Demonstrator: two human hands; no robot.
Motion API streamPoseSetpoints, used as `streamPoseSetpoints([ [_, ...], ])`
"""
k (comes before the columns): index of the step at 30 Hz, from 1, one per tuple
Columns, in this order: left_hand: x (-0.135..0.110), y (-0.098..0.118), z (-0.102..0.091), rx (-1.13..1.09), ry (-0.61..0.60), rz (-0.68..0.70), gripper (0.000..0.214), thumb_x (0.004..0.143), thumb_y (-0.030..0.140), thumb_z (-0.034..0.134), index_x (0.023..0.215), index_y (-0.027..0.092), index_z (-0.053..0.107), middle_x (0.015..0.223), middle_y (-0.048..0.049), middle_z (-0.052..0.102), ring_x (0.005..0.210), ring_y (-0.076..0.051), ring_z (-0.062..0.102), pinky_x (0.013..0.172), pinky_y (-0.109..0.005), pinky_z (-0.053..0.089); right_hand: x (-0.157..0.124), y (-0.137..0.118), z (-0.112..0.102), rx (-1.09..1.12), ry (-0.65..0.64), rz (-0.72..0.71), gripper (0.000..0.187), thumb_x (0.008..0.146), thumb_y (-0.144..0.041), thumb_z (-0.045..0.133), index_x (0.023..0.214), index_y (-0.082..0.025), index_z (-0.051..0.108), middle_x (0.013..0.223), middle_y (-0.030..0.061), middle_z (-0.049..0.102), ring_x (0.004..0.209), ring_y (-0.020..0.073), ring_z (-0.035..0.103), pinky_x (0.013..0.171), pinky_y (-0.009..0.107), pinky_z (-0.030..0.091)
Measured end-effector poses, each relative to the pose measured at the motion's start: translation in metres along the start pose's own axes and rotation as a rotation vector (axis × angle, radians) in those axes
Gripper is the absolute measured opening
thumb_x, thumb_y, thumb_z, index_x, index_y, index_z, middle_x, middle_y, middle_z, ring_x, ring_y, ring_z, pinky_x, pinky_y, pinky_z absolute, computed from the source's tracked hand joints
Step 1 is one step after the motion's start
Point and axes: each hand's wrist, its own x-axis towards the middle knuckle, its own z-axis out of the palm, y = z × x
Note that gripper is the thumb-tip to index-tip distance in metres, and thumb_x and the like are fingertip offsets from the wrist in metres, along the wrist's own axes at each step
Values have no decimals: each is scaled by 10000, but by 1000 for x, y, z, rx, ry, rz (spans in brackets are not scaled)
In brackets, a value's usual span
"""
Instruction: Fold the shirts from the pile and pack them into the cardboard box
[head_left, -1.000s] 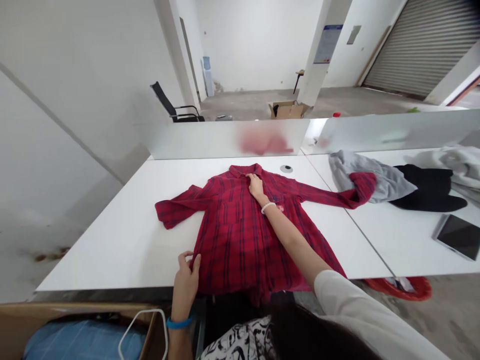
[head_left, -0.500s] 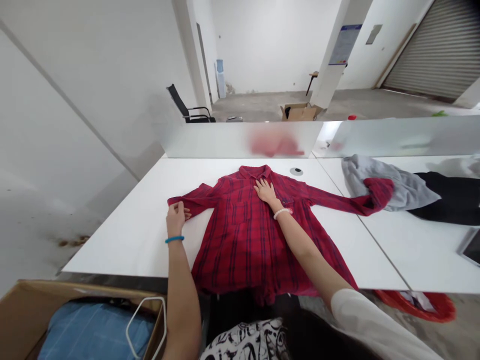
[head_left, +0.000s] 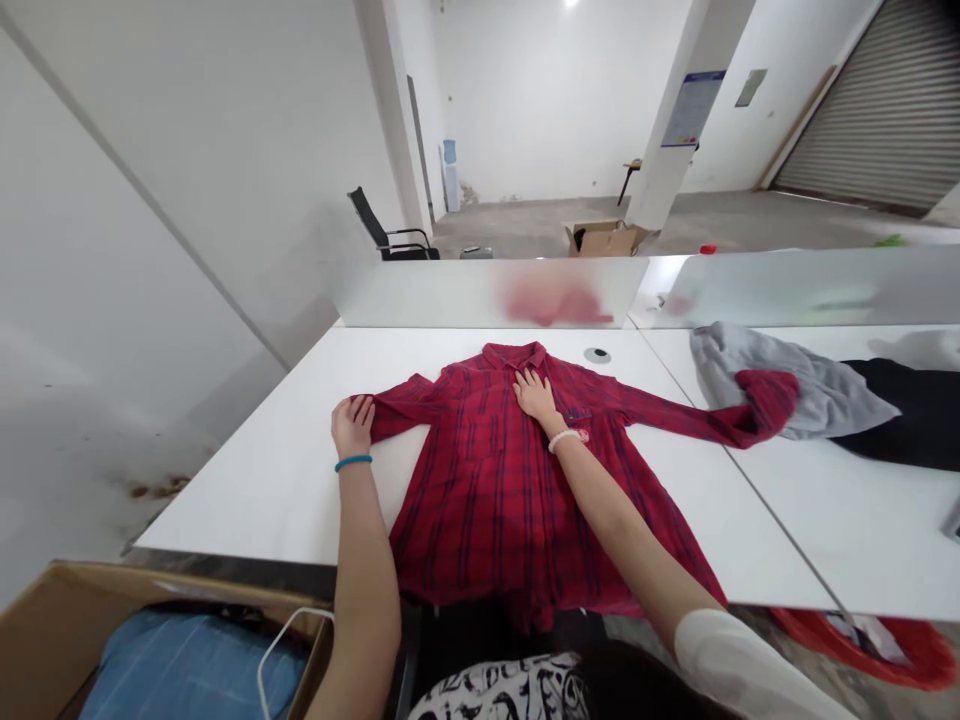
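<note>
A red plaid shirt [head_left: 487, 480] lies front up on the white table [head_left: 285, 480], its collar at the far side and its hem hanging over the near edge. My left hand [head_left: 352, 425], with a blue band at the wrist, is closed over the cuff of the left-side sleeve; the fingertips are partly hard to see. On the chest just below the collar rests my right hand [head_left: 536, 395], flat with fingers spread. The other sleeve stretches to the right, its end lying on a grey garment [head_left: 795, 375].
Black cloth [head_left: 907, 410] lies beside the grey garment. A frosted divider [head_left: 427, 295] runs along the table's back, near a round cable cover [head_left: 598, 355]. Below left, a cardboard box [head_left: 82, 590] holds blue clothing [head_left: 195, 665] and a white hanger [head_left: 274, 640]. A red-lined bin [head_left: 930, 655] stands lower right.
My left hand has shifted from beneath the sleeve's end up over the cuff. My right hand stays on the shirt's chest. The view has tilted slightly.
</note>
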Motion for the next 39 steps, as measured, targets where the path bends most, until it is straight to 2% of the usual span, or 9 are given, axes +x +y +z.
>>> streamPoseSetpoints([
  [4,11,-4,12,106,-79,-58,390,828,269,487,1206,171,497,686,-30,643,590,-151,646,624,-288,534,0,0,-1,3,-15,7,515,975,-336,232,1440,-144,344,1504,116,311,1385,268,255,1113,513,169],
  [8,20,-1,25,171,-131,-49,219,718,284,646,864,122,656,623,-70,643,671,-243,663,652,-351,528,0,0,-3,3,-26,8,515,975,-341,230,1441,-153,343,1507,111,306,1387,272,251,1113,510,170],
  [15,6,12,30,-208,-50,199,481,919,474,260,1153,181,560,1184,-117,616,1145,-177,561,897,-293,484,-1,-2,-5,15,-20,18,503,972,-327,239,1431,-161,363,1505,117,308,1385,263,262,1114,502,174],
  [18,-3,9,25,-521,-73,245,532,912,545,210,1179,201,516,1219,-126,598,1172,-170,544,919,-307,479,0,-1,-4,17,-19,16,502,971,-323,243,1434,-168,357,1507,110,308,1385,263,260,1116,503,168],
  [24,-16,12,13,-590,-241,206,752,820,730,189,1087,144,578,1104,-165,652,1155,-238,555,934,-373,478,0,-1,-3,23,-11,14,500,970,-323,255,1433,-166,359,1503,109,318,1382,266,264,1114,506,171],
  [27,-24,13,1,-347,-237,96,602,857,640,289,1061,163,596,1075,-140,668,1102,-235,590,910,-370,494,-1,-2,-3,29,2,14,499,966,-312,260,1429,-160,366,1500,108,324,1380,267,269,1113,507,173],
  [33,-53,-1,-43,302,25,-2,389,711,297,649,1062,150,568,1108,-196,617,1143,-339,542,893,-491,465,-1,-2,-2,36,16,15,500,964,-309,256,1428,-162,368,1495,109,333,1378,267,269,1113,509,171],
  [36,-59,2,-42,516,130,120,375,744,314,606,1066,127,561,1279,-254,474,1260,-401,403,910,-543,425,-1,-1,-1,32,15,14,499,964,-306,254,1425,-159,374,1494,110,336,1375,273,274,1110,515,175],
  [39,-47,11,-16,750,49,350,374,792,344,559,1103,136,547,1288,-231,467,1263,-384,398,972,-534,374,-2,-2,-2,24,7,11,498,963,-300,253,1426,-160,372,1494,107,336,1375,271,274,1110,511,176],
])
